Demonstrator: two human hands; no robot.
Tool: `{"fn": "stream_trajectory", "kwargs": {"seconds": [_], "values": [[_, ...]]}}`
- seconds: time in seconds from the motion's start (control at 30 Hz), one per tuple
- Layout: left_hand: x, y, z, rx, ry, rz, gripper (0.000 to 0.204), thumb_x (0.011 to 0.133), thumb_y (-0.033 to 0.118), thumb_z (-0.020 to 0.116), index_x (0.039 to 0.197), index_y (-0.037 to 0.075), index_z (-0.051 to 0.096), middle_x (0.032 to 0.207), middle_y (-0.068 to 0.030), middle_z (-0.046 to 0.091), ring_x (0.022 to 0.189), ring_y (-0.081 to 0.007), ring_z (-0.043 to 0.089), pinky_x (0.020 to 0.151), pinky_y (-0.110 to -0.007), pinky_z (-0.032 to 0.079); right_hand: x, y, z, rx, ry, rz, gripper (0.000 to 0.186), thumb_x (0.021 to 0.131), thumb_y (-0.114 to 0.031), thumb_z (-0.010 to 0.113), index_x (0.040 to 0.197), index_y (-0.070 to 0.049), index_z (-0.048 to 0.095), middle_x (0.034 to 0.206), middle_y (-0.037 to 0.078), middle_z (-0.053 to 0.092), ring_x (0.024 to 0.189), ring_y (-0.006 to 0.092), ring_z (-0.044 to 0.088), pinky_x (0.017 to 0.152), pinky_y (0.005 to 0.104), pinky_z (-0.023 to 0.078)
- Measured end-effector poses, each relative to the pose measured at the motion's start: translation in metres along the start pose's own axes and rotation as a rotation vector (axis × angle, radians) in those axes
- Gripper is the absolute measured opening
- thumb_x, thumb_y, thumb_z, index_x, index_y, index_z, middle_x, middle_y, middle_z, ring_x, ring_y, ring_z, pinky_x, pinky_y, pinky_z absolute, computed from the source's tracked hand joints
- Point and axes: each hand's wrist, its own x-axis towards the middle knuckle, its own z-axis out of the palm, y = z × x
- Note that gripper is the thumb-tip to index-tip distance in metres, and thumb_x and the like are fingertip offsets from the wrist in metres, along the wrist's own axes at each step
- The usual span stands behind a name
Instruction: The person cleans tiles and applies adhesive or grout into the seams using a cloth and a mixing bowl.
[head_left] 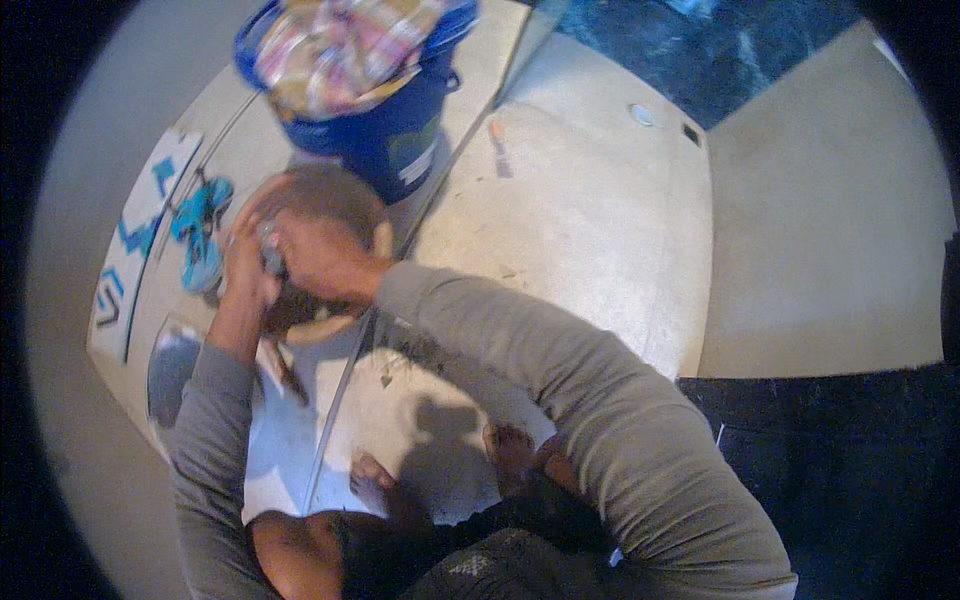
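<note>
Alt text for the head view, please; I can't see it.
The left hand and right hand meet at a small, blurred grey object over a round, brown, tan-rimmed item. Beyond stands a blue plastic tub heaped with pink-and-white plaid cloth.

From my end the pale floor (580,250) has a blue bucket (350,142), what look like teal shoes (202,262), and a blurry orange-ended thing (498,146).

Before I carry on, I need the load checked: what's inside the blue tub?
Plaid cloth lies bunched at the mouth of the blue tub. Anything beneath that cloth is covered and can't be seen.
</note>
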Motion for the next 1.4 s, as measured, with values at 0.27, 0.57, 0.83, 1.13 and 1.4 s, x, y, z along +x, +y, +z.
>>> {"fn": "stream_trajectory", "kwargs": {"seconds": [0.27,0.57,0.83,1.13,1.4], "values": [[0.001,-0.021,0.003,0.197,-0.001,0.092,0.042,0.094,0.037,0.047,0.119,0.004,0.052,0.109,-0.0114,0.060,0.095,-0.0217,0.060,0.078,-0.034,0.052,0.008,0.007,-0.010,0.164,-0.039,0.193,0.025,0.092,-0.021,0.045,0.096,0.000,0.058,0.081,0.030,0.059,0.084,0.0444,0.059,0.076,0.0521,0.045],[-0.013,0.008,0.001,0.038,-0.136,-0.290,0.035,0.093,0.042,0.047,0.112,0.012,0.050,0.080,-0.0016,0.060,0.066,-0.0139,0.060,0.042,-0.023,0.042,-0.002,0.002,-0.032,-0.309,0.078,-0.393,0.035,0.089,-0.033,0.052,0.112,-0.007,0.052,0.093,0.018,0.057,0.084,0.0367,0.061,0.067,0.0455,0.052],[-0.013,-0.011,0.015,-0.022,0.133,-0.171,0.031,0.095,0.036,0.043,0.113,0.013,0.052,0.093,-0.0036,0.062,0.073,-0.0191,0.064,0.054,-0.033,0.048,0.014,0.001,-0.012,-0.027,0.051,-0.022,0.024,0.093,-0.025,0.044,0.096,-0.004,0.053,0.083,0.025,0.061,0.075,0.0438,0.060,0.066,0.0527,0.047],[0.024,-0.030,-0.037,1.433,-0.021,0.756,0.037,0.095,0.028,0.042,0.083,-0.003,0.060,0.087,-0.0083,0.064,0.081,-0.0336,0.062,0.075,-0.044,0.045,0.004,0.005,0.007,0.218,0.133,0.232,0.032,0.094,-0.030,0.043,0.098,-0.001,0.055,0.086,0.025,0.061,0.081,0.0458,0.058,0.071,0.0527,0.046],[-0.008,0.011,-0.022,0.172,-0.174,-0.370,0.033,0.091,0.045,0.049,0.099,0.014,0.057,0.078,0.0004,0.061,0.044,-0.0090,0.052,0.029,-0.018,0.035,-0.003,0.006,-0.034,-0.288,0.187,-0.593,0.032,0.088,-0.038,0.053,0.093,-0.006,0.056,0.088,0.015,0.055,0.082,0.0333,0.061,0.063,0.0435,0.050]]}}
